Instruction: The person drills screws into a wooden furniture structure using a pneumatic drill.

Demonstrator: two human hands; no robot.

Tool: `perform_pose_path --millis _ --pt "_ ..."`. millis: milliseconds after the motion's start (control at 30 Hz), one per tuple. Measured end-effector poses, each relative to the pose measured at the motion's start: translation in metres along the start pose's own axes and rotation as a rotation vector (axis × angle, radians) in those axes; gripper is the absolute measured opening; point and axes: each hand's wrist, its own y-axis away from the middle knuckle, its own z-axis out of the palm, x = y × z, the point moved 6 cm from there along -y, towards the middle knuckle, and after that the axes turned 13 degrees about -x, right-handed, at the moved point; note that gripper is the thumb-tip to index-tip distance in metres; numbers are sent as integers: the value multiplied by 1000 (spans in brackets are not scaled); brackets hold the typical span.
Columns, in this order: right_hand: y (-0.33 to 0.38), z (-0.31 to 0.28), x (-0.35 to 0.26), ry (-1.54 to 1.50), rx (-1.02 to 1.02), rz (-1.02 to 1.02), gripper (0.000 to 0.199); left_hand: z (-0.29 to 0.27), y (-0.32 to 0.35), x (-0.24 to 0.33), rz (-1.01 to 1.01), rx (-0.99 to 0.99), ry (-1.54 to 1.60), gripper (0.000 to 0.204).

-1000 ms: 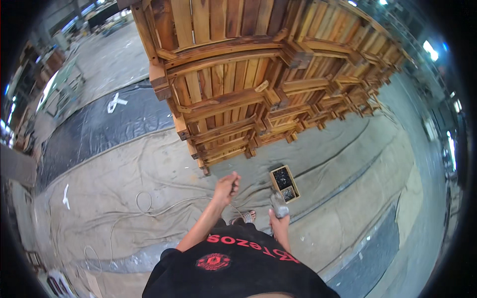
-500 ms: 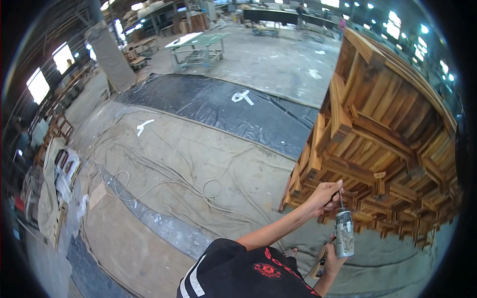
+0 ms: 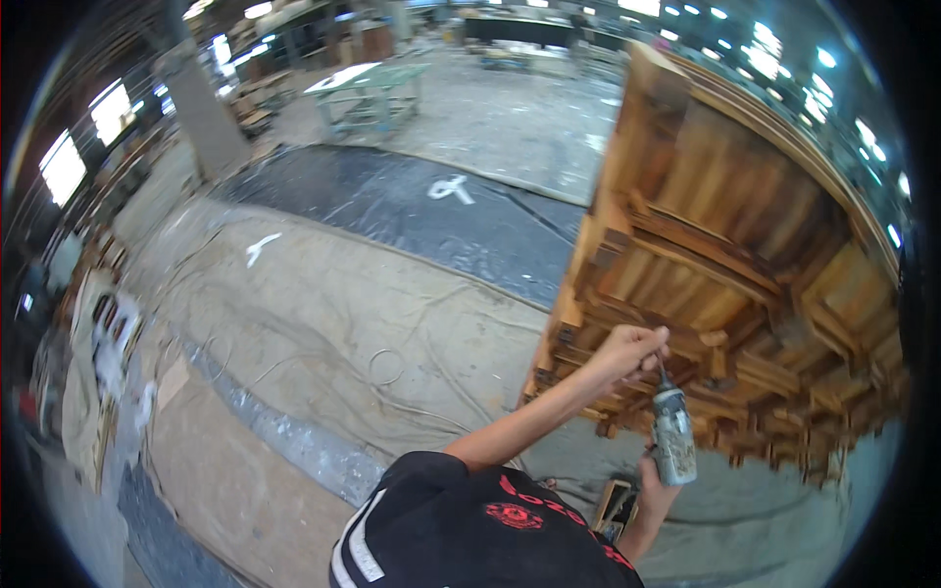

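My right hand (image 3: 651, 482) grips a worn silver-grey power screwdriver (image 3: 673, 436), its bit pointing up and away from me. At the tip of that bit, the fingers of my left hand (image 3: 629, 353) are pinched together. Whatever they hold there is too small to make out. Just beyond both hands rises a large piece of slatted brown wooden furniture (image 3: 730, 250), with its frame of rails, blocks and legs facing me. Below my left forearm, near my right wrist, a small wooden frame or box (image 3: 614, 508) shows partly behind my shirt.
Canvas sheeting (image 3: 323, 314) and a black sheet (image 3: 392, 191) cover the floor to the left. A thin hose (image 3: 387, 367) loops across the canvas. Farther off stand a green-topped table (image 3: 368, 83) and a wrapped pillar (image 3: 201, 113). Cloth-covered items (image 3: 93, 372) line the far left.
My view has shifted, and the wooden furniture looks larger and closer. Both hands and the screwdriver sit a little higher and further left in the picture, with the left hand still pinched at the bit.
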Motion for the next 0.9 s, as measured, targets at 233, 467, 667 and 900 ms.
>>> perform_pose_path --millis 233,467,667,900 --pt "-4 -64 43 193 132 -196 33 83 -52 -13 13 -117 33 31" --pt "-39 -124 74 650 301 -53 12 139 -110 -37 -57 -272 175 30" --pt "-47 -150 79 518 282 -166 12 149 -131 -76 -206 -289 323 30" --pt "-36 -161 93 123 326 -168 21 63 -147 -154 -287 119 498 23"
